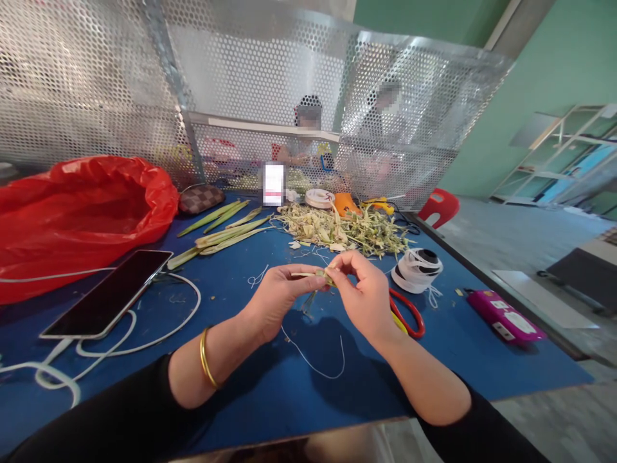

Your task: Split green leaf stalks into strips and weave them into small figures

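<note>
My left hand [270,301] pinches a small pale-green strip of plant leaf [326,275] over the middle of the blue table. Thumb and fingertips of my right hand [365,294] close on the strip's other end, so the fingertips of both hands nearly meet. Some of the strip is hidden by the fingers. Below the hands a thin white thread [315,372] curls across the table; I cannot tell whether it joins the strip. Beside my right wrist lie red-handled scissors [417,316], partly covered by the hand. A spool of white cord [415,271] stands just beyond them.
Pale plant scraps [347,228] are heaped behind my hands, with long green leaves [226,238] to their left. A red plastic bag [159,193], a tablet [110,292] and a white cable [197,302] occupy the left. A purple pouch [504,315] lies right. Perforated metal sheeting [260,83] stands behind.
</note>
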`<action>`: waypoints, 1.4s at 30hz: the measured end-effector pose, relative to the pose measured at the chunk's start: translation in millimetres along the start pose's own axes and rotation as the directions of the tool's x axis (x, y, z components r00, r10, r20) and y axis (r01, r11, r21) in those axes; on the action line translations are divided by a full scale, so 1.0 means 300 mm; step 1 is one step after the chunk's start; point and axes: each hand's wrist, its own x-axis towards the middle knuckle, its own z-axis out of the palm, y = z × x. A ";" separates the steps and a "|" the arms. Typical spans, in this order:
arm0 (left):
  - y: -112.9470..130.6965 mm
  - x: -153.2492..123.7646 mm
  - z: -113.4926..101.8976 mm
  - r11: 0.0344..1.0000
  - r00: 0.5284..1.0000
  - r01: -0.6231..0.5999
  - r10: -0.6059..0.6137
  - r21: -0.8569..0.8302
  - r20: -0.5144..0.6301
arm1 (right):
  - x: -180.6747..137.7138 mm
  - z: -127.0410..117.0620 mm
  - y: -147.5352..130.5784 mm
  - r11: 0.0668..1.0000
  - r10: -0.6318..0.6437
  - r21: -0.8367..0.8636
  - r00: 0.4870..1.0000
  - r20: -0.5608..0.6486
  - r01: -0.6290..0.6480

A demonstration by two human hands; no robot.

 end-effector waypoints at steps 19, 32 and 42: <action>-0.030 0.000 0.025 0.981 0.988 -0.092 0.069 -0.170 -0.137 | -0.012 0.012 -0.012 1.000 0.025 0.014 0.998 -0.064 -0.024; 0.013 0.017 -0.020 0.991 0.993 0.111 -0.114 -0.071 -0.036 | 0.037 -0.055 0.006 0.998 -0.013 0.069 0.965 0.263 -0.006; 0.007 0.024 -0.026 0.983 0.989 0.142 -0.138 -0.119 0.044 | 0.022 -0.045 0.001 0.985 -0.079 -0.134 0.973 0.215 0.110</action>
